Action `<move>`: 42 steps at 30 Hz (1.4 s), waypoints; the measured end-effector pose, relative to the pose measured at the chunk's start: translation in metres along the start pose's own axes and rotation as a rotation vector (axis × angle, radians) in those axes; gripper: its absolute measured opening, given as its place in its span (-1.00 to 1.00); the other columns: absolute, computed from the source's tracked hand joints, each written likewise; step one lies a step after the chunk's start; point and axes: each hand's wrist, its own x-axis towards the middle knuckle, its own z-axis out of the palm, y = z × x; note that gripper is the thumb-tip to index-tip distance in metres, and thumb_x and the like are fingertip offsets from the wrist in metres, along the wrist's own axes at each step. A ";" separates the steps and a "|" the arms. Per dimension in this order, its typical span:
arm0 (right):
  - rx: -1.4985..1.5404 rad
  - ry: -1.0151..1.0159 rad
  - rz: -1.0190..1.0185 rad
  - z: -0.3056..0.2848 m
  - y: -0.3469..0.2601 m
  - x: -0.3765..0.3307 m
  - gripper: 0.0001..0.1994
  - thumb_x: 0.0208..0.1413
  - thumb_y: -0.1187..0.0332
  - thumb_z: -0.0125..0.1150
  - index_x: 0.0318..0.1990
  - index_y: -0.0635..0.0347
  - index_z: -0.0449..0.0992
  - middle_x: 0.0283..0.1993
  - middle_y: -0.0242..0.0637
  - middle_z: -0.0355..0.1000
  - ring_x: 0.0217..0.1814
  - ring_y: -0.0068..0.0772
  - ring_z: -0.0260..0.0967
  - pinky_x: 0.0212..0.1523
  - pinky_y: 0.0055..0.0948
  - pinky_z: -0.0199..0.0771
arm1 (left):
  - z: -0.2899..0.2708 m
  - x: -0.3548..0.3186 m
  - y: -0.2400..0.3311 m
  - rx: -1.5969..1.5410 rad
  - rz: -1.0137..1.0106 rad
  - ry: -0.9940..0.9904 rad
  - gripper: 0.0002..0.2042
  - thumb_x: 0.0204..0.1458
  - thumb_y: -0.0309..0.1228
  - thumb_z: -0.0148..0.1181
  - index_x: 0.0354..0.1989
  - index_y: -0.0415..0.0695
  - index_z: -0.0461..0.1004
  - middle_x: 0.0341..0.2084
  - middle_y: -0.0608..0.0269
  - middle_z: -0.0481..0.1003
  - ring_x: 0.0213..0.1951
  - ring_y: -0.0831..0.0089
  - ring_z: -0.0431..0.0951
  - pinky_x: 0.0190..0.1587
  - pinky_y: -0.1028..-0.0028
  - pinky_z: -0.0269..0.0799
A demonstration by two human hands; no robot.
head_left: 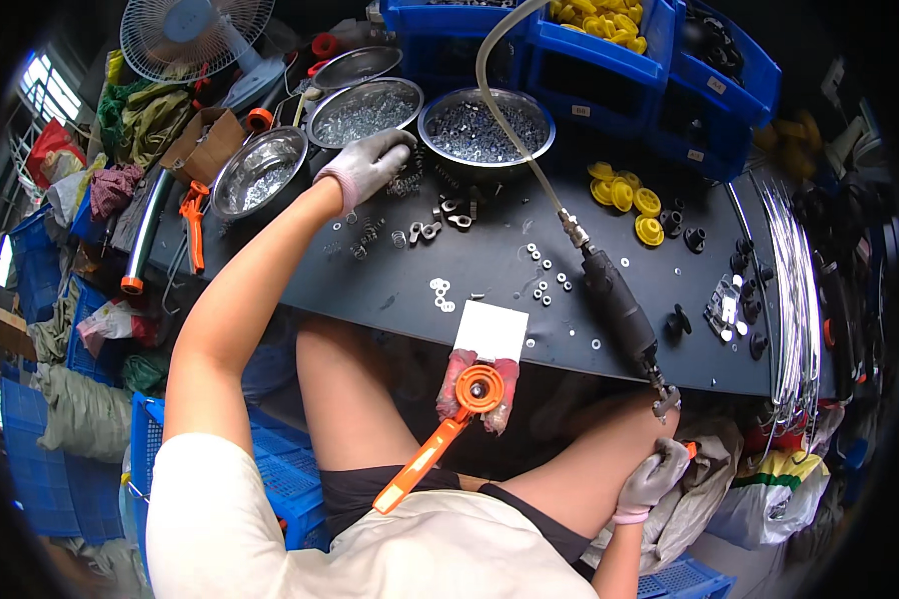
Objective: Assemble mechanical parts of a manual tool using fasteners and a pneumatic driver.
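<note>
As my gloved left hand (368, 165) pinched among the small springs (406, 184) before the steel bowls (364, 112), fingers narrow, my right hand (655, 473) closed on something small under the worktop (489, 265) edge. Lifting straight up seemed wisest; the air driver (617, 309) crowded the right.

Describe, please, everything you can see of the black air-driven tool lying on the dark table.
The black air tool is a thick, dark cylinder lying slantwise near the table's right front edge. A pale hose runs down from above into a metal fitting at its far end. Its near end narrows to a metal bit that overhangs the table edge, just above the gloved right hand. Neither hand touches it; loose washers lie beside it.
</note>
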 end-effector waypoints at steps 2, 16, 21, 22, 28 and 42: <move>-0.031 0.021 -0.019 -0.002 0.003 -0.001 -0.81 -0.11 0.55 -0.11 -0.32 0.31 0.40 -0.32 -0.11 0.30 -0.21 -0.09 0.22 -0.06 -0.20 0.21 | 0.002 0.004 -0.015 0.001 0.159 0.060 -0.70 0.13 -0.43 -0.03 0.03 -0.13 0.46 -0.03 0.06 0.50 0.03 0.18 0.50 0.12 0.37 0.34; -0.110 0.018 0.080 -0.038 0.008 -0.015 -0.62 -0.10 0.68 -0.06 -0.06 0.29 0.43 0.00 -0.06 0.31 0.15 -0.04 0.22 0.24 -0.20 0.16 | 0.016 0.002 -0.015 -0.154 0.179 0.291 -0.71 0.02 -0.56 0.22 -0.05 -0.18 0.48 -0.19 0.19 0.53 -0.13 0.45 0.53 0.00 0.47 0.41; -0.032 0.032 0.176 -0.046 -0.001 -0.005 -0.63 0.00 0.64 0.01 0.02 0.32 0.44 0.06 -0.08 0.33 0.16 -0.11 0.26 0.20 -0.26 0.20 | 0.026 0.007 -0.029 -0.302 0.133 0.091 -0.71 0.07 -0.68 0.04 -0.01 -0.24 0.45 -0.09 0.22 0.51 0.02 0.46 0.46 0.18 0.47 0.28; -0.031 0.033 0.176 -0.047 -0.002 -0.005 -0.63 0.00 0.64 0.01 0.02 0.32 0.44 0.06 -0.08 0.33 0.16 -0.11 0.26 0.20 -0.26 0.20 | 0.030 0.009 -0.031 -0.301 0.134 0.091 -0.71 0.07 -0.68 0.04 -0.01 -0.24 0.45 -0.09 0.22 0.51 0.02 0.46 0.46 0.18 0.47 0.28; 0.631 0.093 0.404 -0.043 0.002 -0.003 -0.60 0.13 0.46 0.02 0.14 0.36 0.33 0.17 -0.12 0.30 0.21 -0.22 0.23 0.29 -0.26 0.13 | 0.041 0.013 -0.024 -0.425 0.153 0.263 -0.67 0.14 -0.64 -0.03 0.09 -0.21 0.37 -0.09 0.20 0.51 0.01 0.46 0.47 0.14 0.47 0.29; -0.037 -0.203 0.154 -0.050 0.012 0.033 -0.63 0.04 0.63 0.04 0.05 0.30 0.44 0.04 -0.14 0.44 0.12 -0.21 0.38 0.17 -0.32 0.29 | 0.050 0.019 -0.016 -0.630 0.000 0.421 -0.71 0.16 -0.61 0.00 0.07 -0.21 0.38 -0.24 0.29 0.54 -0.21 0.60 0.48 -0.11 0.58 0.36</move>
